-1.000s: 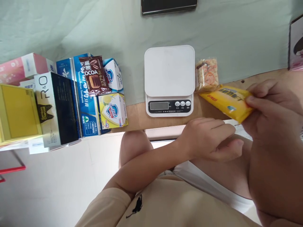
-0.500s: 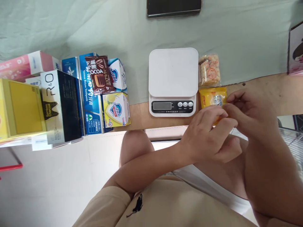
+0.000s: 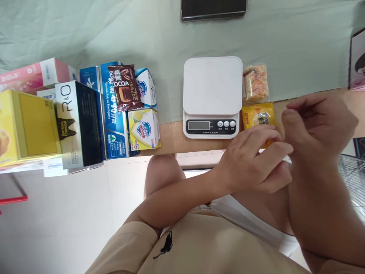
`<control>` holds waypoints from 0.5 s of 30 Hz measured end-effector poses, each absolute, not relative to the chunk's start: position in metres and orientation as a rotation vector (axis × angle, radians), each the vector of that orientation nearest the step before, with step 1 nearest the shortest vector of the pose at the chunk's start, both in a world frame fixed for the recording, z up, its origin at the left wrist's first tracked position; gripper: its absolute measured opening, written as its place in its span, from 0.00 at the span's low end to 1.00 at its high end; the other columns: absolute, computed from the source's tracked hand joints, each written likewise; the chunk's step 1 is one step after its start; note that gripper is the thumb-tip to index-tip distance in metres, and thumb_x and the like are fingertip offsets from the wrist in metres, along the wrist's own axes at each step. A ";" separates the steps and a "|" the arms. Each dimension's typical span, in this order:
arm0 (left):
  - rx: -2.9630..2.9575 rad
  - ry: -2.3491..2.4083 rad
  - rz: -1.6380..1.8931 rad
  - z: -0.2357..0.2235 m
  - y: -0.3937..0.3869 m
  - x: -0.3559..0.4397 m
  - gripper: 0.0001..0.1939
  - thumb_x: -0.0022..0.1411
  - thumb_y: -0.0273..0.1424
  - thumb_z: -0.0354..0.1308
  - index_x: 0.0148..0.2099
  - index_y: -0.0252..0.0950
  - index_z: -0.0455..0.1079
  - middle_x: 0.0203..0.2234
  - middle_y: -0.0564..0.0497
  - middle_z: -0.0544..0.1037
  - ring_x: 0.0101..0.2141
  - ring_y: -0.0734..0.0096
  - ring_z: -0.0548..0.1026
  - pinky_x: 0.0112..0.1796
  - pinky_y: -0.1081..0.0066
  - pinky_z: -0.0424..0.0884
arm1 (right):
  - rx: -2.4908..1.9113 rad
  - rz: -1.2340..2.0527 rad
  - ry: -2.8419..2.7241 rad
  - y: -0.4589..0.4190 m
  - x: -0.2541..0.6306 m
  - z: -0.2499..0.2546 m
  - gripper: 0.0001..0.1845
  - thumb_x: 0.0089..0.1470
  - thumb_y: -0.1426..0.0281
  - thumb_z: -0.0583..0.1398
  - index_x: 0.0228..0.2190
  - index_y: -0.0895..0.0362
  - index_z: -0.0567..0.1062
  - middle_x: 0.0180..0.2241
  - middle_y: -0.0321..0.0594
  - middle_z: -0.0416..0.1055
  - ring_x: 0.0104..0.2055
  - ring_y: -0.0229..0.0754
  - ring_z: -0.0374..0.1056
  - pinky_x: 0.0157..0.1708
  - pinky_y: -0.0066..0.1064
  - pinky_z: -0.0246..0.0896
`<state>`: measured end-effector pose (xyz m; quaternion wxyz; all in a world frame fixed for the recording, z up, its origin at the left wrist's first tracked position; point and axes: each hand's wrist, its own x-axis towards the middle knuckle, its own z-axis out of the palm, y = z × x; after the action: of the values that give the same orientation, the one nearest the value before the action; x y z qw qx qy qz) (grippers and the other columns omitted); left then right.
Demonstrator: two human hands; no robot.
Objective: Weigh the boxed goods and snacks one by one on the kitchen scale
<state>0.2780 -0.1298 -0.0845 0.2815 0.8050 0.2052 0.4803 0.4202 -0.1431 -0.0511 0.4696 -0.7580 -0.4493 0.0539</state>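
A yellow snack packet lies flat at the table's front edge, just right of the white kitchen scale. My left hand is over its lower part, fingers loosely bent and apart; the fingertips overlap the packet and hide its lower end. To the packet's right is my right hand, apart from it, with thumb and fingers drawn together. Whatever the right fingertips may hold is hidden. Behind the yellow packet sits a clear-wrapped puffed snack, beside the scale. Nothing rests on the scale's platform, and its display looks blank.
On the left, a brown cocoa snack packet lies on boxed goods, among them a yellow soap box, a toothpaste box, a black-and-white box and a yellow box. A phone lies at the back.
My right hand has moved right, away from the yellow packet's edge, with its fingers more drawn together. My left hand has stayed over the packet. The whole view has shifted slightly.
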 end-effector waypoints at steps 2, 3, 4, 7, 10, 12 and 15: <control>2.186 0.547 1.306 -0.080 -0.124 0.268 0.09 0.64 0.30 0.52 0.41 0.41 0.74 0.42 0.46 0.80 0.53 0.65 0.79 0.57 0.63 0.80 | -1.715 0.095 -1.152 -0.139 0.406 -0.048 0.03 0.47 0.70 0.62 0.29 0.53 0.75 0.25 0.35 0.73 0.25 0.36 0.67 0.26 0.32 0.62; 2.200 0.547 1.322 -0.077 -0.121 0.260 0.09 0.64 0.30 0.51 0.40 0.43 0.73 0.42 0.47 0.80 0.53 0.65 0.80 0.55 0.61 0.81 | -1.658 0.090 -1.184 -0.137 0.397 -0.047 0.03 0.48 0.71 0.62 0.29 0.54 0.75 0.25 0.34 0.72 0.25 0.35 0.66 0.25 0.32 0.61; 2.205 0.548 1.353 -0.073 -0.117 0.252 0.09 0.64 0.30 0.50 0.40 0.43 0.72 0.41 0.48 0.80 0.53 0.65 0.80 0.53 0.60 0.82 | -1.614 0.090 -1.221 -0.135 0.388 -0.045 0.02 0.50 0.71 0.62 0.30 0.54 0.75 0.25 0.34 0.72 0.25 0.35 0.66 0.26 0.31 0.60; 2.171 0.629 1.489 -0.059 -0.103 0.216 0.06 0.63 0.28 0.53 0.41 0.44 0.68 0.37 0.50 0.78 0.48 0.65 0.81 0.48 0.60 0.83 | -1.519 0.125 -1.340 -0.127 0.357 -0.041 0.04 0.55 0.73 0.61 0.32 0.52 0.75 0.27 0.32 0.71 0.27 0.35 0.67 0.28 0.33 0.60; 2.250 0.800 1.582 -0.044 -0.080 0.172 0.04 0.65 0.28 0.54 0.39 0.44 0.65 0.30 0.53 0.74 0.38 0.65 0.80 0.39 0.60 0.83 | -1.466 0.181 -1.452 -0.114 0.324 -0.040 0.07 0.57 0.75 0.59 0.33 0.50 0.73 0.28 0.32 0.72 0.29 0.37 0.68 0.29 0.33 0.62; 2.307 0.919 1.618 -0.040 -0.062 0.145 0.05 0.68 0.28 0.51 0.39 0.44 0.65 0.29 0.53 0.73 0.35 0.64 0.77 0.35 0.58 0.80 | -1.426 0.212 -1.532 -0.102 0.301 -0.044 0.08 0.57 0.76 0.58 0.34 0.49 0.71 0.30 0.33 0.74 0.32 0.39 0.71 0.31 0.34 0.66; 2.339 1.290 1.373 -0.043 -0.039 0.114 0.06 0.71 0.31 0.53 0.43 0.44 0.71 0.37 0.47 0.78 0.42 0.60 0.78 0.45 0.53 0.79 | -1.370 0.294 -1.622 -0.084 0.266 -0.056 0.09 0.58 0.76 0.57 0.38 0.50 0.72 0.37 0.39 0.78 0.40 0.44 0.76 0.38 0.38 0.72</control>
<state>0.1144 -0.0390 -0.0430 0.0689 0.7769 0.4285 0.4561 0.2660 -0.0836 -0.0560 0.4787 -0.5613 -0.6643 0.1206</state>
